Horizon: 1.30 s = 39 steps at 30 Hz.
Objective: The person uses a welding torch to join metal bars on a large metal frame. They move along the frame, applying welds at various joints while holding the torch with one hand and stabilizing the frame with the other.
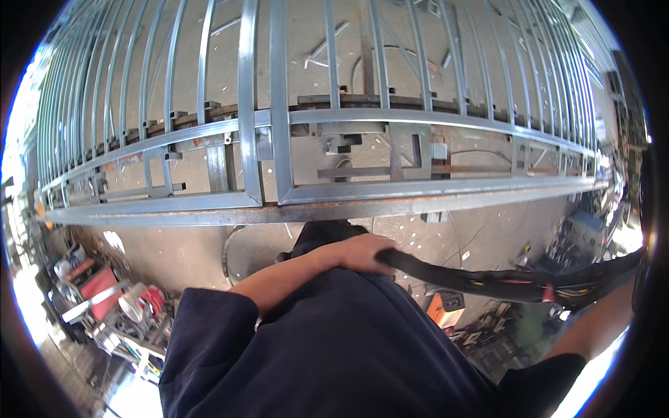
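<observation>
In front of my body, my left hand (368, 252) is closed around one end of a thick black-sheathed cable bundle (470, 279). Coloured strips show through gaps in the sheath. The bundle runs right toward the picture's edge, where it passes into the dark rim. My right forearm reaches up that side, but the hand itself is out of view. Before me lies a welded frame of shiny square steel tubes (444, 188), with many parallel bars (332, 57) running away from me. A rust-marked steel beam (334, 211) runs along its near edge.
Offcuts of metal (326, 47) and thin cables lie on the concrete floor (177, 251). An orange box (445, 309) stands low at the right, by scattered metal pieces. A blue machine (583, 232) is farther right. At the left are a red panel (99, 292) and a red-and-white spool (143, 302).
</observation>
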Available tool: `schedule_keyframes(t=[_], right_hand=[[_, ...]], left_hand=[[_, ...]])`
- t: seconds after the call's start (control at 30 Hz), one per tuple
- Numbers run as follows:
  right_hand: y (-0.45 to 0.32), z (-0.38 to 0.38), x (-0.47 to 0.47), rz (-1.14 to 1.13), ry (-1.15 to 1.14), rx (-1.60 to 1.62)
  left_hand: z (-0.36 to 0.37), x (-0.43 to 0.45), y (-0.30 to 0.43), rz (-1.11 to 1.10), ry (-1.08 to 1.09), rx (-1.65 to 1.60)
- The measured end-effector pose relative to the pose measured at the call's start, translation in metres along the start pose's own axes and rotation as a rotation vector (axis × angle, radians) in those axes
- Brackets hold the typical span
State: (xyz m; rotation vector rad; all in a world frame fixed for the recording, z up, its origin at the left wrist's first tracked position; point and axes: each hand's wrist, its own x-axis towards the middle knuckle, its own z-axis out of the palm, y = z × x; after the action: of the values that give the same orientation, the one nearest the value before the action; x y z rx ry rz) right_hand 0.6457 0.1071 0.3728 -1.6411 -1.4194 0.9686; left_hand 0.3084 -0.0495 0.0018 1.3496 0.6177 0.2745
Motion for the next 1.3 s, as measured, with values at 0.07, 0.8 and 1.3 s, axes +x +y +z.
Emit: schedule_keyframes(t=[0.07, 0.8, 1.3], right_hand=[[-0.004, 0.008, 0.049, 0.042, -0.081, -0.104], [0.122, 0.288, 0.277, 0.336, -1.321, -0.206], [0.172, 0.336, 0.295, 0.468, -1.451, -0.191]], left_hand=[[-0.013, 0.028, 0.025, 0.109, -0.005, -0.091], [-0.340, 0.066, 0.017, -0.753, 0.892, 0.542], [-0.352, 0.066, 0.017, -0.759, 0.876, 0.460]])
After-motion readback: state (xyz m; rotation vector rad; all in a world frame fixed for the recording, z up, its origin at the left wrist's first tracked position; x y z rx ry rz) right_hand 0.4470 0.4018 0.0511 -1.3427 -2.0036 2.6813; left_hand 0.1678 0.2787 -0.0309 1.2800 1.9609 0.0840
